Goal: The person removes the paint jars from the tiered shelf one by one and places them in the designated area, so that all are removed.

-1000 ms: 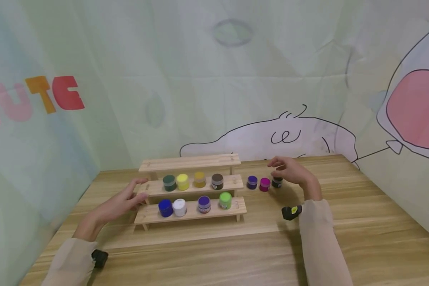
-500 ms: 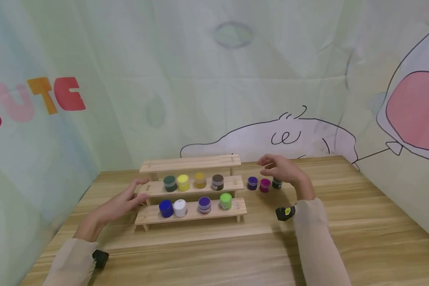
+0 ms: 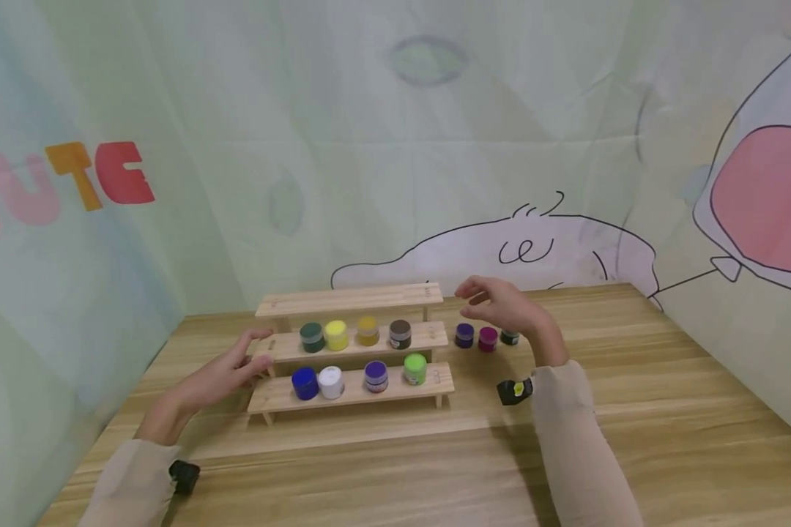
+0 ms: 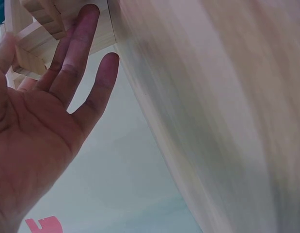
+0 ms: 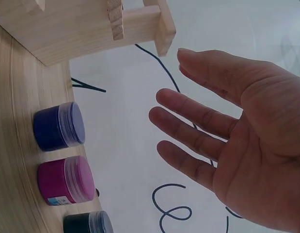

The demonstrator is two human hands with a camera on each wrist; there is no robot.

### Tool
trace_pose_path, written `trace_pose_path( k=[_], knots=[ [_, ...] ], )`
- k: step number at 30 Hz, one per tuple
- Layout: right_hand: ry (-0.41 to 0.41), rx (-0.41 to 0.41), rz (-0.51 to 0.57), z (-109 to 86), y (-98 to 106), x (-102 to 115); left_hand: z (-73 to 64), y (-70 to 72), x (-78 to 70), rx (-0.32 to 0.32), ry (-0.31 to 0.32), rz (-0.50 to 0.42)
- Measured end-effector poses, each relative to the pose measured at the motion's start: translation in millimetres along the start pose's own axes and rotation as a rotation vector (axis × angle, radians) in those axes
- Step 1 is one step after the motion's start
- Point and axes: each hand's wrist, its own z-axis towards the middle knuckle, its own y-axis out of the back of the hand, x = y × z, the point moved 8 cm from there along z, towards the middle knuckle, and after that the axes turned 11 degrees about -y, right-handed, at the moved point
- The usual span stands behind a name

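At the rack's [image 3: 349, 299] nine o'clock, the wide-spread left hand [image 3: 223, 372] is presumably steadying it. At two o'clock, the empty, loosely spread right hand [image 3: 506, 304] is hovering, seemingly avoiding nearby jars [image 3: 488, 339].

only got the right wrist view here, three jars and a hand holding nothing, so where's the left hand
Observer: In the head view, the left hand is at the left end of the wooden rack; whether it is touching the wood I can't tell for sure.

Operator: ok and what's standing on the lowest level, i just see the end of it from the side

Observer: The bottom shelf carries, from left to right, a blue jar, a white jar, a purple jar and a light green jar.
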Motion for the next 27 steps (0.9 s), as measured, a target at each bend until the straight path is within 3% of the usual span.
trace_pose_path(
  k=[10,27],
  knots=[
    [0.069,0.027,0.001,0.9,-11.5,17.0,0.4,-0.4,1.7,0.002,0.012,-0.001],
    [0.054,0.035,-0.053,-1.0,-19.7,33.8,0.6,0.2,3.6,0.005,0.004,-0.012]
  ],
)
